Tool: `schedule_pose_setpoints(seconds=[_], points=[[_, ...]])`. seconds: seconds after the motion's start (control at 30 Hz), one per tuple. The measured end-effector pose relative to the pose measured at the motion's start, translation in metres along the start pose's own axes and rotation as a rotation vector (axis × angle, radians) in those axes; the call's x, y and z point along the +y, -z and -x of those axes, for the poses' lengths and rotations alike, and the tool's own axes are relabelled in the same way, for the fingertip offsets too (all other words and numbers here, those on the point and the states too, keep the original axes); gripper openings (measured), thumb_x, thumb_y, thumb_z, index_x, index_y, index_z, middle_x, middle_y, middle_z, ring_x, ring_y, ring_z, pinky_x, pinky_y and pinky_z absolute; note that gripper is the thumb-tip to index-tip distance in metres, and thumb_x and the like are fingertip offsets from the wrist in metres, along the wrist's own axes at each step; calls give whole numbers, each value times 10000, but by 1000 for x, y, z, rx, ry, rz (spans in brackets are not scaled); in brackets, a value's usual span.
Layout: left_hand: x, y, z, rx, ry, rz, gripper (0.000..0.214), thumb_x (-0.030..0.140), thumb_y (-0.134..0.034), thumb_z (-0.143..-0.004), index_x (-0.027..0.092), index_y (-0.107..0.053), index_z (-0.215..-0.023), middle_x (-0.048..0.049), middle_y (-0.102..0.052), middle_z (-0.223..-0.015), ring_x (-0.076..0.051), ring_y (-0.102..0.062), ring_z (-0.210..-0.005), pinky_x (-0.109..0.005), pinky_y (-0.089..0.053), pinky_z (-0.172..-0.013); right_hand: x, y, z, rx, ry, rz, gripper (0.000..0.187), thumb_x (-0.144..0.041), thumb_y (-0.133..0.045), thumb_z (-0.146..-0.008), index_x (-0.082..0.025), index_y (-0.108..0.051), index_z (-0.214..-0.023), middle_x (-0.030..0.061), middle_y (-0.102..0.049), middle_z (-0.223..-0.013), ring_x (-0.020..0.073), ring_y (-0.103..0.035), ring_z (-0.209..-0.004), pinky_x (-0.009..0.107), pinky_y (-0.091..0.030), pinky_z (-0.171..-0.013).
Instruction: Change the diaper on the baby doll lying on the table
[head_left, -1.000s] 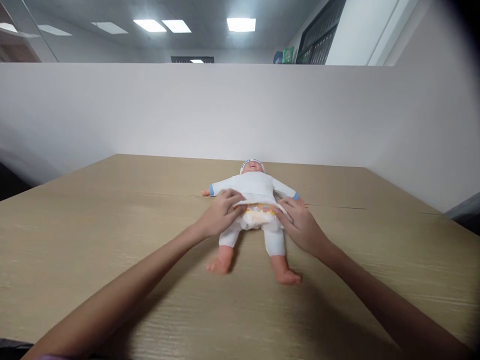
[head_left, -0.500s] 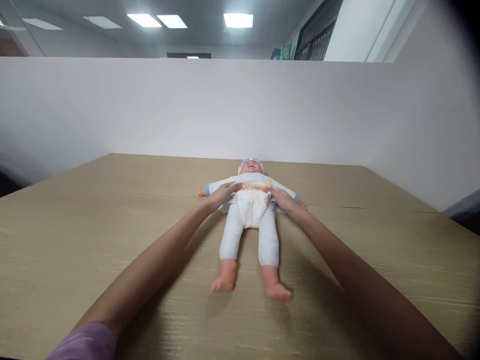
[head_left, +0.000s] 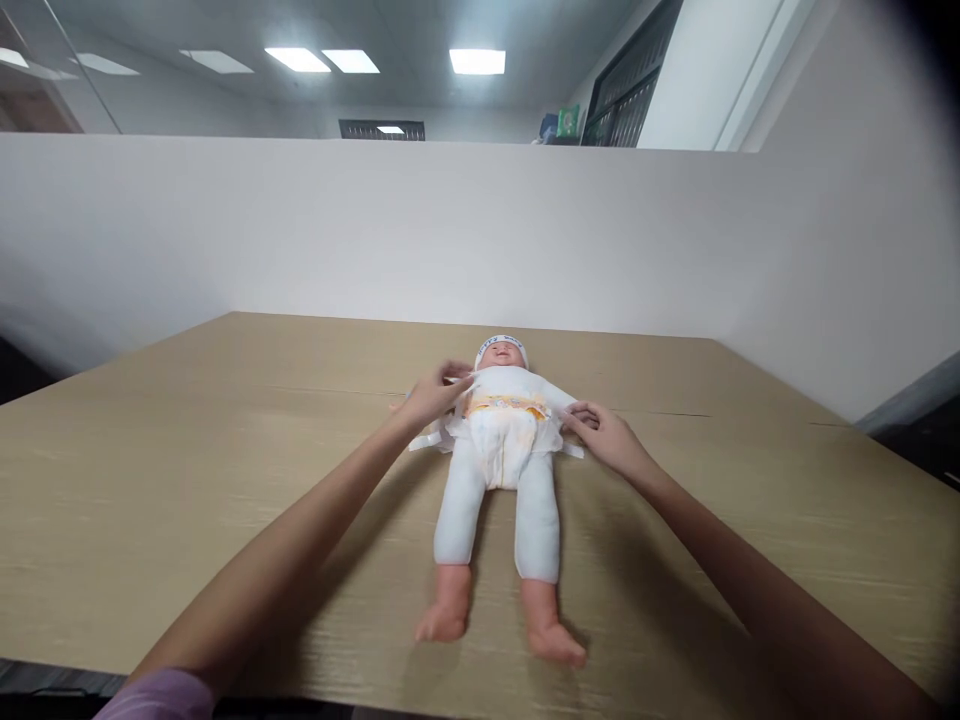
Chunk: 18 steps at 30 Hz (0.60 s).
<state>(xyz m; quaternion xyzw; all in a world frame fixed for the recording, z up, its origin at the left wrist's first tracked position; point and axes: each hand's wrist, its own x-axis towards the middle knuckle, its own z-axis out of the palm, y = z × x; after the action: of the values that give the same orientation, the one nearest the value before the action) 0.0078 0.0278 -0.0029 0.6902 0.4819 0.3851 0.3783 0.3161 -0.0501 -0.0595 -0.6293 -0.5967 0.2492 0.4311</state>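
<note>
A baby doll (head_left: 495, 385) lies on its back, head away from me, in a white shirt and white leggings. A white diaper (head_left: 504, 445) with an orange patterned waistband is around its hips over the leggings. White tabs stick out at both sides of the diaper. My left hand (head_left: 437, 396) is at the doll's shoulder and sleeve on the left, fingers curled and pinching the white shirt. On the other side, my right hand (head_left: 609, 436) has its fingertips together on the shirt's sleeve. Both of the doll's hands are mostly hidden behind mine.
The doll rests on a wide light-brown tabletop (head_left: 225, 480). A white partition wall (head_left: 360, 230) rises behind it. Beyond its top are ceiling lights and a green package (head_left: 568, 122). The table's near edge shows at the lower left.
Both hands have left the diaper's waistband and moved outward to the shirt's sides and sleeves. The waistband and side tabs are now uncovered. The view has tilted down slightly.
</note>
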Motion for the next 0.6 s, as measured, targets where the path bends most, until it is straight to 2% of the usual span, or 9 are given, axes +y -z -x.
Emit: schedule_pose_setpoints(seconds=[0.07,0.17,0.23,0.37,0.6], points=[[15,-10,6,31,-164,-129,300,417,-677,-926,242,-703,-1168,-53,-727,-1270,-250,-642,-1141,-368,-510,-951,13,0,13,65,44,207,357,-583,-624,-907,-236,-695,-941,58,-761,-875,223,-686,-777,351,-511,-730],[35,-34,16,-32,-439,-322,215,390,-626,-972,254,-720,-1111,-44,-719,-1253,-268,-570,-1241,-416,-452,-1062,27,-1,28,99,150,437,303,-544,-620,-914,-243,-662,-908,35,-704,-813,229,-655,-782,340,-459,-705],[42,-52,19,-98,-539,-447,232,429,-611,-988,254,-729,-1084,-55,-711,-1236,-286,-551,-1245,-449,-435,-1073,32,-1,33,86,190,497,279,-524,-633,-905,-247,-644,-939,28,-673,-815,232,-645,-807,332,-441,-703],[43,-77,21,-156,-556,-651,320,521,-591,-987,251,-732,-1086,-68,-702,-1210,-327,-527,-1213,-516,-413,-1050,35,1,31,47,110,508,269,-520,-651,-882,-259,-601,-919,13,-644,-794,230,-625,-808,323,-419,-697],[39,-78,23,-160,-560,-729,425,615,-679,-885,275,-718,-1136,-68,-661,-1252,-352,-489,-1220,-525,-407,-1037,38,-1,28,47,-87,354,336,-563,-699,-795,-258,-578,-866,-10,-640,-742,201,-596,-703,313,-413,-652]])
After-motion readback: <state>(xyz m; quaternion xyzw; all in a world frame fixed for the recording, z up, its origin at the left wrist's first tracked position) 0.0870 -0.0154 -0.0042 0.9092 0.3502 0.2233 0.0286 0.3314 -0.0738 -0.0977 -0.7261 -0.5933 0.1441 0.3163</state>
